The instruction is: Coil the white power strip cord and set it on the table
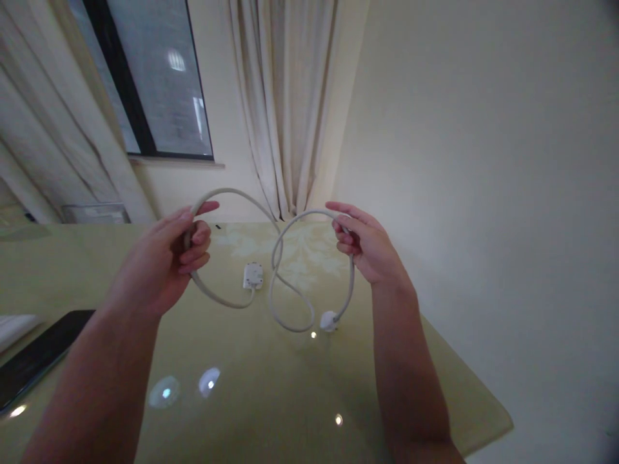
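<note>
A pale grey-white power cable (pixel 296 330) is held up in loose loops above the table, between my two hands. My left hand (pixel 181 251) is closed around it on the left, its index finger stretched out to the right. On the other side my right hand (pixel 360 238) pinches the cable, its index finger also extended. From the left-hand part the cable runs down to a white square connector block (pixel 253 276). A white plug (pixel 329 321) hangs from the end below my right hand. Midway between the hands the cable crosses itself.
The glossy greenish table (pixel 261 399) reflects several lights and ends at a corner on the right. A black phone-like slab (pixel 43 351) and a white object (pixel 17 328) lie at the left. A wall (pixel 483 161), curtains (pixel 290 96) and a window (pixel 159 77) stand behind.
</note>
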Available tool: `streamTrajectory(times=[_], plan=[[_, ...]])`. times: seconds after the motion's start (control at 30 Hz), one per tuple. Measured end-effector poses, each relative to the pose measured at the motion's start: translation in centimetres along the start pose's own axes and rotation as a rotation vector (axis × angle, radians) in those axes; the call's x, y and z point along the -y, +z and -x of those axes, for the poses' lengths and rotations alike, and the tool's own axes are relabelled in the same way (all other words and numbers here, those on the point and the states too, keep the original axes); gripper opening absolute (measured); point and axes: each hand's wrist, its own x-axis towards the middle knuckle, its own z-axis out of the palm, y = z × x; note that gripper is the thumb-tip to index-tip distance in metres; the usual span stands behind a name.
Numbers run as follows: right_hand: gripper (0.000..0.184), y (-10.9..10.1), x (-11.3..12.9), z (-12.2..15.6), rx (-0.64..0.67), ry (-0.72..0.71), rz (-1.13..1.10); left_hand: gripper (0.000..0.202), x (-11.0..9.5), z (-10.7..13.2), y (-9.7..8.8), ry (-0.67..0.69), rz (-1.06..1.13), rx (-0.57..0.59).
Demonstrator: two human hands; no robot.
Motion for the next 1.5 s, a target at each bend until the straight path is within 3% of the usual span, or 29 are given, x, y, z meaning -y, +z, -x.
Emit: streamTrajectory(times=[0.1, 0.23, 0.3, 0.5, 0.63, 0.73, 0.83, 1.0, 1.07, 1.17, 1.3, 1.4, 1.5], plan=[[0.029, 0.6, 0.7, 0.2, -0.164, -0.107, -0.115, 0.033, 0.0, 0.3, 0.4, 0.064, -0.010, 0.027], [0.028, 1.1, 0.9, 0.3, -0.426, -0.328, -0.070, 0.033, -0.5, -0.4, -0.4, 0.185, 0.111, -0.147], [0.031, 1.5, 0.7, 0.3, -0.498, -0.407, -0.012, 0.033, -0.7, -0.5, -0.6, 0.220, 0.126, -0.185], [0.040, 2.5, -0.1, 0.0, -0.545, -0.442, 0.012, 0.035, -1.3, 0.4, 0.3, 0.054, 0.144, -0.064], [0.043, 2.2, -0.2, 0.0, -0.608, -0.419, -0.073, 0.033, -1.1, 0.5, 0.3, 0.045, 0.184, -0.073], [0.042, 2.1, 0.2, 0.3, -0.547, -0.392, -0.136, 0.031, -0.8, 0.2, -0.1, 0.053, 0.150, -0.086], [0.038, 2.4, 0.6, 0.8, -0.478, -0.396, -0.191, 0.034, -0.2, -0.1, 0.1, -0.028, 0.140, -0.070], [0.031, 2.8, 1.0, 1.1, -0.435, -0.483, -0.256, 0.043, 2.6, -1.0, 1.2, -0.158, 0.226, -0.073], [0.028, 2.8, 1.2, 1.3, -0.420, -0.520, -0.290, 0.042, 4.5, -1.5, 1.2, -0.139, 0.128, -0.133], [0.026, 2.6, 1.9, 1.8, -0.410, -0.559, -0.348, 0.039, 7.5, -2.3, 0.2, -0.106, -0.198, -0.173], [0.026, 2.8, 2.6, 2.5, -0.394, -0.571, -0.402, 0.059, 11.3, -3.4, -2.9, -0.134, -0.764, 0.041], [0.027, 3.2, 2.6, 2.6, -0.377, -0.563, -0.417, 0.073, 14.3, -4.0, -5.4, -0.159, -1.067, 0.138], [0.026, 3.7, 2.2, 2.6, -0.379, -0.547, -0.393, 0.088, 17.1, -4.1, -7.3, -0.098, -1.319, 0.236]])
